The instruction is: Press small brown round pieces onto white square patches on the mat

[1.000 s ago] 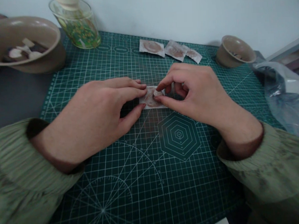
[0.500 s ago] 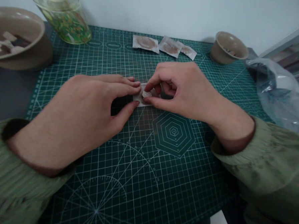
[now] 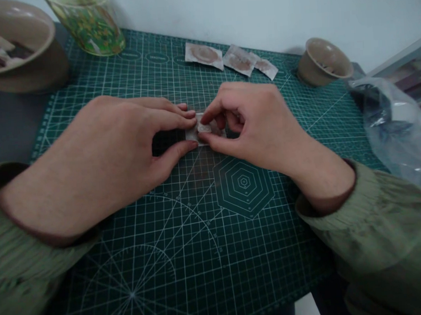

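Both hands (image 3: 125,143) closer together than before, more of packet (image 3: 204,128) hidden

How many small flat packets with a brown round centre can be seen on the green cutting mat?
4: three small flat brown-centred packets lie in a row at the mat's far edge; a fourth is pinched between both hands. Others may be hidden.

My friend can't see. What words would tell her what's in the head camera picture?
Two hands, left hand and right hand, pinch a small clear packet on a green cutting mat. Three more packets lie behind, beside a small tan cup.
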The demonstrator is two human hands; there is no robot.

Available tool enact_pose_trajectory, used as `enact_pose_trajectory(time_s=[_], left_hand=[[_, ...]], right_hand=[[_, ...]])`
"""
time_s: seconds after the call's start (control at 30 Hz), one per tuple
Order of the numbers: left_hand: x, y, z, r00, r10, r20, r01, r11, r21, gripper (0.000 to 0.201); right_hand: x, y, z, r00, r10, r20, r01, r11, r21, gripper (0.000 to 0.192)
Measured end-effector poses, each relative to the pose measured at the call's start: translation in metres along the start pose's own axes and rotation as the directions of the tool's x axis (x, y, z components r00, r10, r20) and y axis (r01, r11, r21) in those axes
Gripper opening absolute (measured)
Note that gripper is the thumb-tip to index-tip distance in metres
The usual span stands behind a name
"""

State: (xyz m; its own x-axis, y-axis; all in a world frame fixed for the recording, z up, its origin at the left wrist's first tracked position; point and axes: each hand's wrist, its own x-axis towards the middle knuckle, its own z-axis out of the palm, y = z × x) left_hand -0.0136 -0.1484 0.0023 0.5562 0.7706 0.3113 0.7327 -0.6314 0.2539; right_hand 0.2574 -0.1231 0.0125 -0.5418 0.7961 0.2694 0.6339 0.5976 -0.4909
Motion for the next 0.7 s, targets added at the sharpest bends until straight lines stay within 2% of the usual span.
enact_pose_trajectory(time_s=[0.1, 0.23, 0.37, 0.5, 0.6, 0.7], left_hand=[[0.0002, -0.0003, 0.0005, 1.000, 0.013, -0.012, -0.013, 1.000, -0.006, 0.052], [0.0001, -0.0004, 0.0029, 0.999, 0.011, -0.033, -0.012, 1.000, -0.014, 0.050], [-0.0003, -0.0018, 0.0039, 0.999, 0.006, -0.047, -0.008, 1.000, -0.025, 0.049], [-0.0007, -0.0025, 0.0038, 0.999, 0.012, -0.048, -0.015, 0.999, -0.048, 0.049], [-0.0004, -0.0023, 0.0036, 0.999, -0.003, -0.042, 0.001, 0.998, -0.055, 0.046], [0.0001, -0.0019, 0.0027, 1.000, 0.009, -0.028, -0.011, 0.997, -0.070, 0.044]], right_hand=[[0.0000, 0.0012, 0.0011, 0.999, 0.002, 0.035, -0.004, 0.998, 0.059, 0.012], [0.0016, 0.0038, 0.0017, 0.998, -0.018, -0.055, 0.018, 1.000, 0.003, 0.012], [0.0032, 0.0032, 0.0006, 1.000, 0.006, 0.028, -0.007, 1.000, 0.013, 0.022], [0.0025, -0.0010, 0.0007, 0.998, 0.053, -0.015, -0.054, 0.998, -0.031, 0.017], [0.0017, -0.0016, 0.0014, 0.999, 0.028, 0.038, -0.030, 0.999, 0.039, 0.014], [0.0013, 0.0007, 0.0013, 1.000, 0.024, -0.016, -0.024, 1.000, 0.007, 0.012]])
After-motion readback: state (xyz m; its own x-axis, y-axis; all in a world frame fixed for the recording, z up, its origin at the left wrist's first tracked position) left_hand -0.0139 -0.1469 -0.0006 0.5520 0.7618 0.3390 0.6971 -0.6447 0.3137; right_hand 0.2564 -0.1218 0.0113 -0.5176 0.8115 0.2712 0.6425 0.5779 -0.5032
